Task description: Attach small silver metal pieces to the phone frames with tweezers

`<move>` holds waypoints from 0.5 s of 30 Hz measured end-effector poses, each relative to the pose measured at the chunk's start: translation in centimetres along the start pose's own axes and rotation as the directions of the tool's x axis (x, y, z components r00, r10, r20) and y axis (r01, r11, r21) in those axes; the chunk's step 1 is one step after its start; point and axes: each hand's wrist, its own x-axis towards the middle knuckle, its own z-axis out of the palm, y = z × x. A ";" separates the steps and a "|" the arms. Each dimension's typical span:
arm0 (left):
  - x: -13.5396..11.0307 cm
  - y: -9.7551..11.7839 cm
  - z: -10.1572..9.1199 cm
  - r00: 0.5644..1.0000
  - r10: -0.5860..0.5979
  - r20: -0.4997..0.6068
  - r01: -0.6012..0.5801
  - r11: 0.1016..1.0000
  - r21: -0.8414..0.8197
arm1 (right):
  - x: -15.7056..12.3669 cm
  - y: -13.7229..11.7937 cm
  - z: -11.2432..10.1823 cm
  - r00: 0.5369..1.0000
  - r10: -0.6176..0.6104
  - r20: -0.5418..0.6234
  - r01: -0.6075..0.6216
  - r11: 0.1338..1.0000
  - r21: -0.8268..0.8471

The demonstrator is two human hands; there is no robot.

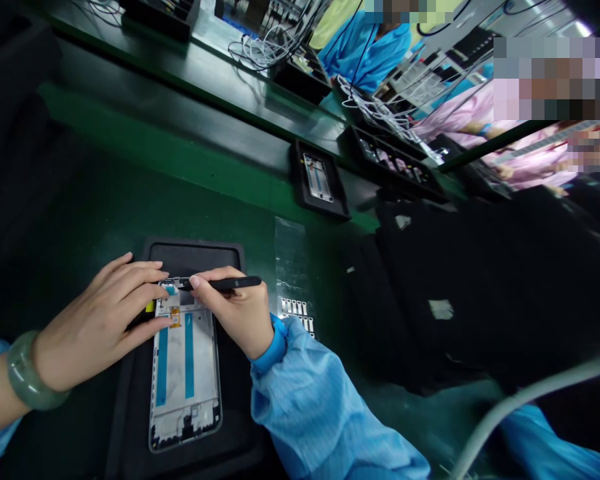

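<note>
A white phone frame (185, 373) with two blue strips lies in a black tray (130, 413) in front of me. My left hand (100, 320) rests on the frame's upper left corner, fingers stretched out and pressing it down. My right hand (237, 310) is closed round a black tweezer-like tool (230, 283), its tip touching the top edge of the frame near a small blue part. A jade bangle sits on my left wrist.
A clear sheet of small metal parts (293, 280) lies right of the tray. A second tray with a phone frame (319, 179) sits further back on the green belt. Stacked black trays (480, 287) stand at right. Other people in blue and pink coats work beyond.
</note>
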 end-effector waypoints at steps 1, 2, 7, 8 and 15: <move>0.0 0.0 0.0 1.000 0.003 -0.002 -0.003 1.000 0.002 | 0.0 -0.1 0.0 1.000 -0.003 0.000 0.003 1.000 -0.008; 0.0 0.0 0.0 1.000 0.007 -0.005 -0.007 1.000 0.005 | -0.1 -0.1 0.0 1.000 -0.008 0.000 0.008 1.000 -0.016; 0.2 0.2 -0.2 0.999 0.037 -0.023 -0.036 0.998 0.049 | -0.3 -0.2 0.0 0.996 -0.095 0.001 0.094 0.991 -0.090; 0.2 0.2 -0.2 0.999 0.042 -0.020 -0.041 0.997 0.064 | -0.3 -0.2 -0.1 0.992 -0.126 0.006 0.126 0.987 -0.102; 0.4 0.8 -0.3 0.999 0.054 0.003 -0.054 0.988 0.142 | -0.1 0.5 0.0 0.943 -0.328 0.048 0.332 0.932 -0.147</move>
